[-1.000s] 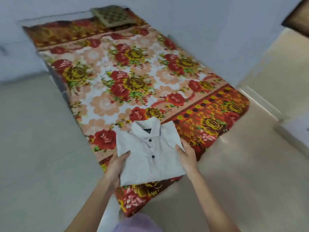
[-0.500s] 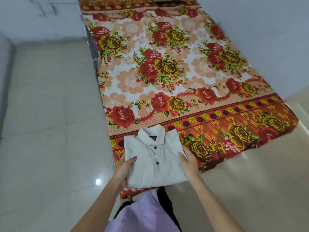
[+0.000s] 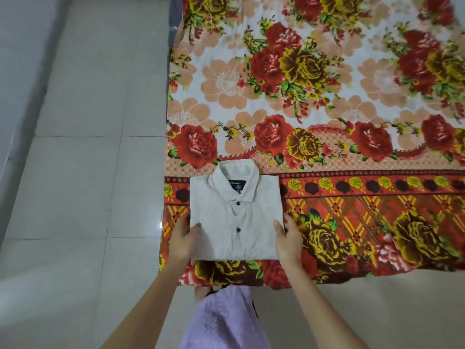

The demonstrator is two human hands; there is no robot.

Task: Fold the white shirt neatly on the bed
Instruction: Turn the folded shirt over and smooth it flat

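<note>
Nearest you, both forearms reach forward over the lilac garment (image 3: 224, 321) you are wearing. Your left hand (image 3: 183, 238) clasps the left edge of the white shirt (image 3: 235, 212), its thumb lying on top of the cloth near the lower left corner and the other fingers tucked beneath, out of sight. Your right hand (image 3: 288, 239) does the same on the right edge, thumb on top, the rest of its fingers under the fold. So both hands are closed on the shirt, one at each side.

The shirt is already a compact rectangle, front up, buttons down the middle, lying at the near left corner of the bed (image 3: 377, 217), on the red and yellow border of the floral cover. By my reading the folding itself is finished and you are at the setting-down or squaring-up step. Whether the packet rests fully on the bed or is partly lifted, I cannot tell.

The next move calls for little: slide your fingers out sideways without dragging the lower layers, then smooth the top if an edge springs up.

Farther out, the collar (image 3: 236, 180) points away from you toward the middle of the bed, the folded hem toward you. The packet's long axis runs near to far, only slightly longer than its width
</note>
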